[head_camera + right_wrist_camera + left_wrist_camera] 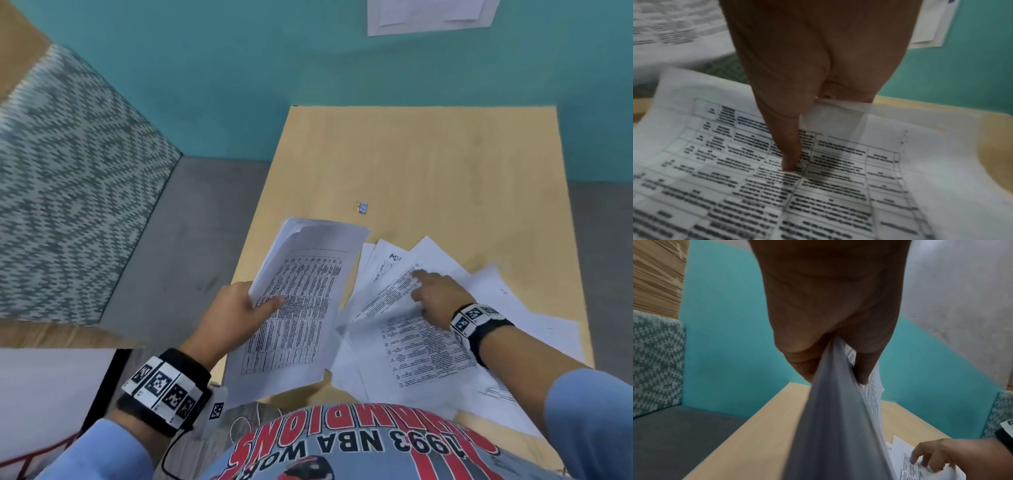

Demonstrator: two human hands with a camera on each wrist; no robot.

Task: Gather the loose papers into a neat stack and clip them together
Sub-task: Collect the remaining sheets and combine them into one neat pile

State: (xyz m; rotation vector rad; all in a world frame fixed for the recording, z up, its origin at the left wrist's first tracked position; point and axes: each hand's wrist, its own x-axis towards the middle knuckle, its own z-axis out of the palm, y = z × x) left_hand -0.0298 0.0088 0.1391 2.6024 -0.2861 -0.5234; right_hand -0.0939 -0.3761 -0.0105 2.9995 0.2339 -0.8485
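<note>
Gathering partly done: collected sheets (291,308) are clamped in the left hand (233,315), loose papers (428,329) on the table (445,164) are pinched by the right hand (438,294), and the binder clip (361,207), beyond the fingers (416,274), lies unused.

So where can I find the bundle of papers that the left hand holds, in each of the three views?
Head: the bundle of papers is left of centre, gripped by the left hand.
Left wrist: it fills the lower middle, running down from the left hand.
Right wrist: blurred sheets at upper left may be it; I cannot tell.
Shared landmark: the wooden table.
</note>
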